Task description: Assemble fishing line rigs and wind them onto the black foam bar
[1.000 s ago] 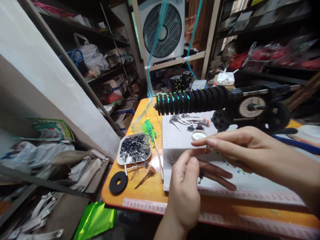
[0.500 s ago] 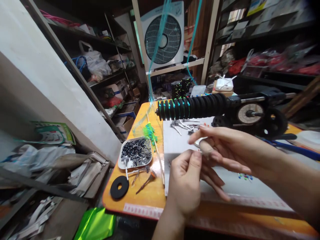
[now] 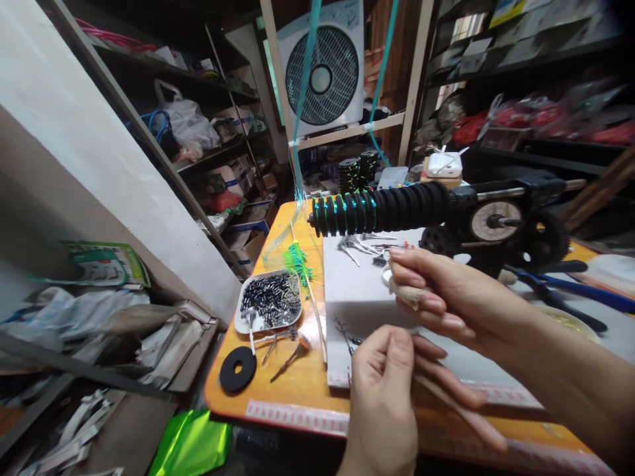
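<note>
In the middle right, my left hand (image 3: pixel 384 390) has its thumb pressed against the index finger, while the other fingers stretch out to the right. Anything between that thumb and finger is too small to make out. Above it, my right hand (image 3: pixel 436 291) curls its fingers inward; one finger has a pale wrap (image 3: pixel 409 295) around it. What those fingers hold, if anything, is hidden. Both hands are over a white board (image 3: pixel 342 297), below a black grooved roller (image 3: pixel 397 206) wound with green and blue strands at its left end. A small white round thing (image 3: pixel 386 274) shows beside the right fingertips.
On the orange table (image 3: pixel 268 264) stand a white tray (image 3: pixel 243 324) of small dark cylinders, a black foam ring (image 3: pixel 225 372) and an orange-tipped brown piece (image 3: pixel 292 358). A green-blue bundle (image 3: pixel 297 261) lies behind. Blue-handled pliers (image 3: pixel 590 291) lie right. A fan (image 3: pixel 321 79) stands at the back.
My left hand has moved down and slightly right, away from my right hand. The right fingers have curled in more. Dark thin pieces on the board's left side now show.
</note>
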Demonstrator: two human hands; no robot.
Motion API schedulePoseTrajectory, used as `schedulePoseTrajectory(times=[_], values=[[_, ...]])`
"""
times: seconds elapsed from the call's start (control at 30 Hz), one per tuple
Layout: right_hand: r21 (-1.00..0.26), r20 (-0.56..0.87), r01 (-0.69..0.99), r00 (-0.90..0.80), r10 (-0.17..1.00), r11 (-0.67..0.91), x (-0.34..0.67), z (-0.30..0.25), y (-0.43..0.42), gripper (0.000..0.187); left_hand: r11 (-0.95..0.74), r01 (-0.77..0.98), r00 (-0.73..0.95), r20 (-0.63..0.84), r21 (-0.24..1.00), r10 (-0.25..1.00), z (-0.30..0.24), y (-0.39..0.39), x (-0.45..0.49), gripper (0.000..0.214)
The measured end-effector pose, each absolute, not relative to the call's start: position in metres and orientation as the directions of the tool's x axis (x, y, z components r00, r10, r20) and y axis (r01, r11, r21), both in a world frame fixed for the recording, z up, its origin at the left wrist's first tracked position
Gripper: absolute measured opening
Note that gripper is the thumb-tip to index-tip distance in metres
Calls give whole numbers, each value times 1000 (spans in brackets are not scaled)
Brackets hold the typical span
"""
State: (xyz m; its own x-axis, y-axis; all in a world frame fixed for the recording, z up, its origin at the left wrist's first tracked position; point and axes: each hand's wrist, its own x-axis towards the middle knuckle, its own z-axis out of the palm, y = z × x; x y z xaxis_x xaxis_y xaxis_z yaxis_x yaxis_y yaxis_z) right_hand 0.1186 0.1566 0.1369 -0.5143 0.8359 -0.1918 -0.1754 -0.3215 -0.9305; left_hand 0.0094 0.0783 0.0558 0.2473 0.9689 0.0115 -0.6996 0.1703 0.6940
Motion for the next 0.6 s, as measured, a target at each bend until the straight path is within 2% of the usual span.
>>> schedulePoseTrajectory(times=[0.2,0.37,0.6], values=[[-918,-218,-181,-511,831,-352,120,136,157,56,313,-751,357,-42,582,933,52,73,7,61],[-917,-218,-182,-514,830,-354,118,136,156,54,348,-734,349,-115,583,930,50,68,7,66],[-926,-210,-169,-516,830,-339,119,136,155,55,295,-797,348,0,527,938,34,68,15,63]])
